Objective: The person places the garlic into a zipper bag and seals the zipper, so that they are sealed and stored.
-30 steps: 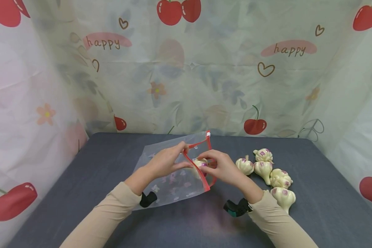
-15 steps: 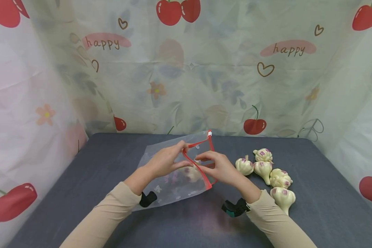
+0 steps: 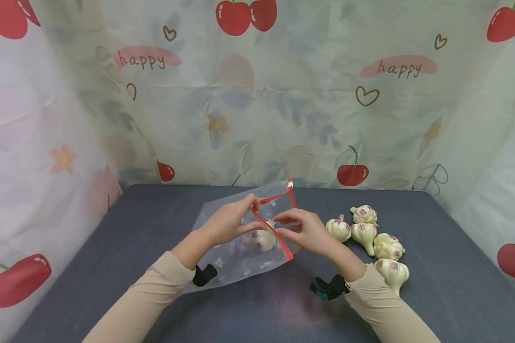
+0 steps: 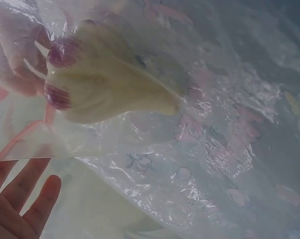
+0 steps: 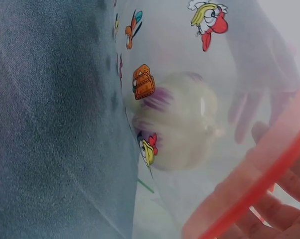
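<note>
While left fingers point(image 3: 246, 204) hold a bag point(image 3: 237, 264), right fingers point(image 3: 289, 215) parted, dark table point(image 3: 257, 309), 5 garlic bulbs point(image 3: 364, 235), cherry-print backdrop point(image 3: 270, 124)

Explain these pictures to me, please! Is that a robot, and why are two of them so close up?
No robot here: those are a person's own bare hands. The wide picture comes from a camera worn on the head, looking forward and down. The close-ups come from little cameras worn on each wrist; the black gadgets near the sleeves are probably those. On the dark table, by the right arm, lie five garlic bulbs. The left hand holds the red edge of a see-through bag. Another bulb shows through the plastic, inside. The right hand has its fingers at the bag's opening and doesn't seem to be holding anything.
</note>
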### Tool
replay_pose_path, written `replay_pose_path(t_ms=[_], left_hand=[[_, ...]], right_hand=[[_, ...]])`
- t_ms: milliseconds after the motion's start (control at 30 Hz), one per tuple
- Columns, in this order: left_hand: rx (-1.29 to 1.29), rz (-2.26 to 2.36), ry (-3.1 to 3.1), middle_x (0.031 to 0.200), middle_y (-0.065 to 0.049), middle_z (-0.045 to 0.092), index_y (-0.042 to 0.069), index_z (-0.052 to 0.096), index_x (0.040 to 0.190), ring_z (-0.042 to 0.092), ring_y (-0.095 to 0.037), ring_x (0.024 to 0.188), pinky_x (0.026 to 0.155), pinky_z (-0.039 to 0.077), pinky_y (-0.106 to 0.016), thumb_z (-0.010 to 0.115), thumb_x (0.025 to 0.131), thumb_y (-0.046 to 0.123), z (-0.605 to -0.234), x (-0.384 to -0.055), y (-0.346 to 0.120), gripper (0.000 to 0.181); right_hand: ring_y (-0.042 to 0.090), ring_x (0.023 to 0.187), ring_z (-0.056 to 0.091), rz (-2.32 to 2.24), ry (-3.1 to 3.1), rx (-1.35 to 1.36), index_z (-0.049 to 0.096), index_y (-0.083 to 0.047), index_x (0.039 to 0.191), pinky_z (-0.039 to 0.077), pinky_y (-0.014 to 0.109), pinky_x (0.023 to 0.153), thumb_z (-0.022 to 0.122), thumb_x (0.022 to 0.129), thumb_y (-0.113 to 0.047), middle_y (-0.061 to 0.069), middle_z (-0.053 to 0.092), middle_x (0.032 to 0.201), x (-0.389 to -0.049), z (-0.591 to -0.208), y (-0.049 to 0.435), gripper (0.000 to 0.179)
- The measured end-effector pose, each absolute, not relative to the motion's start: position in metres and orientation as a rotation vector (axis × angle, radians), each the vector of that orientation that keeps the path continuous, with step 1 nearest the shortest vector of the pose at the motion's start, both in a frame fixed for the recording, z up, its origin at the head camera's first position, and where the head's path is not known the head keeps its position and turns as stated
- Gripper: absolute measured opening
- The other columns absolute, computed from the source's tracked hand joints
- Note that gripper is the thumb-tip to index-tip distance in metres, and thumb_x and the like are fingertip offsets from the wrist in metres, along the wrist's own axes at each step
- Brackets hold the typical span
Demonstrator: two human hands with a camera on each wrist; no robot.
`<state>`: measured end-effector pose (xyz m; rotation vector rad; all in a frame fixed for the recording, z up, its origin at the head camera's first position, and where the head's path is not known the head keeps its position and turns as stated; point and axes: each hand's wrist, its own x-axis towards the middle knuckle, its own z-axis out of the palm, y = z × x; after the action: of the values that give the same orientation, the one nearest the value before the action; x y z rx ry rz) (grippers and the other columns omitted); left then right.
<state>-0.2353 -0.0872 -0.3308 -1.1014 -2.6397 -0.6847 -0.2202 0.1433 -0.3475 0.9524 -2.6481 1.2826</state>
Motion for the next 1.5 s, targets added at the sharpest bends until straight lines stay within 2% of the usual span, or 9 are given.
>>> replay_pose_path(t_ms=[267, 433, 700, 800, 967, 1200, 1367, 1500], left_hand=[[-1.098, -0.689, -2.653, 0.093, -0.007, 0.064, 0.012, 0.043, 0.104, 0.065, -0.021, 0.082, 0.059, 0.043, -0.018, 0.072, 0.081, 0.029, -0.331, -0.235, -0.087, 0.041], [-1.097, -0.7, -2.656, 0.093, -0.008, 0.064, 0.012, 0.042, 0.104, 0.066, -0.022, 0.081, 0.06, 0.043, -0.02, 0.072, 0.081, 0.029, -0.332, -0.235, -0.088, 0.041], [-1.098, -0.684, -2.641, 0.091, -0.007, 0.065, 0.012, 0.043, 0.104, 0.058, -0.011, 0.065, 0.056, 0.038, -0.018, 0.071, 0.082, 0.03, -0.334, -0.235, -0.089, 0.04], [-1.103, -0.686, -2.635, 0.091, -0.006, 0.064, 0.012, 0.043, 0.104, 0.058, -0.011, 0.064, 0.055, 0.037, -0.018, 0.071, 0.082, 0.03, -0.334, -0.235, -0.09, 0.04], [-1.109, -0.705, -2.633, 0.094, -0.007, 0.064, 0.01, 0.043, 0.105, 0.065, -0.02, 0.078, 0.056, 0.038, -0.018, 0.071, 0.083, 0.029, -0.335, -0.235, -0.091, 0.04], [-1.092, -0.67, -2.634, 0.091, -0.002, 0.062, 0.012, 0.043, 0.105, 0.063, -0.015, 0.071, 0.054, 0.037, -0.018, 0.07, 0.083, 0.03, -0.336, -0.235, -0.092, 0.039], [-1.076, -0.691, -2.661, 0.092, -0.003, 0.063, 0.012, 0.044, 0.105, 0.064, -0.018, 0.077, 0.056, 0.039, -0.018, 0.071, 0.082, 0.03, -0.336, -0.234, -0.092, 0.04], [-1.08, -0.696, -2.656, 0.092, -0.005, 0.064, 0.011, 0.043, 0.105, 0.063, -0.016, 0.072, 0.055, 0.039, -0.018, 0.071, 0.082, 0.029, -0.336, -0.234, -0.093, 0.04]], right_hand=[[0.033, 0.103, 0.064, 1.323, -2.621, 0.912, 0.064, -0.001, 0.113, 0.055, 0.034, 0.084, 0.068, 0.086, -0.015, 0.018, 0.064, 0.112, -0.218, -0.346, 0.152, 0.031], [0.03, 0.101, 0.065, 1.307, -2.622, 0.862, 0.065, -0.005, 0.112, 0.055, 0.037, 0.085, 0.069, 0.085, -0.014, 0.012, 0.066, 0.11, -0.214, -0.342, 0.16, 0.029], [0.026, 0.1, 0.065, 1.302, -2.63, 0.784, 0.064, -0.005, 0.113, 0.055, 0.029, 0.084, 0.068, 0.085, -0.014, 0.011, 0.067, 0.109, -0.214, -0.343, 0.175, 0.029], [0.025, 0.1, 0.066, 1.269, -2.632, 0.751, 0.065, -0.007, 0.113, 0.055, 0.029, 0.084, 0.068, 0.086, -0.017, 0.012, 0.067, 0.109, -0.215, -0.346, 0.181, 0.029], [0.024, 0.099, 0.066, 1.247, -2.627, 0.695, 0.065, -0.008, 0.112, 0.055, 0.031, 0.084, 0.067, 0.086, -0.019, 0.01, 0.067, 0.109, -0.215, -0.348, 0.189, 0.027], [0.028, 0.098, 0.066, 1.241, -2.635, 0.627, 0.064, -0.006, 0.112, 0.055, 0.032, 0.084, 0.067, 0.087, -0.018, 0.012, 0.067, 0.11, -0.216, -0.349, 0.202, 0.028], [0.028, 0.096, 0.067, 1.221, -2.653, 0.544, 0.064, -0.004, 0.112, 0.054, 0.04, 0.086, 0.066, 0.087, -0.018, 0.014, 0.068, 0.108, -0.218, -0.352, 0.214, 0.029], [0.029, 0.096, 0.066, 1.187, -2.662, 0.448, 0.064, -0.003, 0.112, 0.054, 0.041, 0.085, 0.066, 0.088, -0.02, 0.016, 0.068, 0.107, -0.22, -0.355, 0.222, 0.03]])
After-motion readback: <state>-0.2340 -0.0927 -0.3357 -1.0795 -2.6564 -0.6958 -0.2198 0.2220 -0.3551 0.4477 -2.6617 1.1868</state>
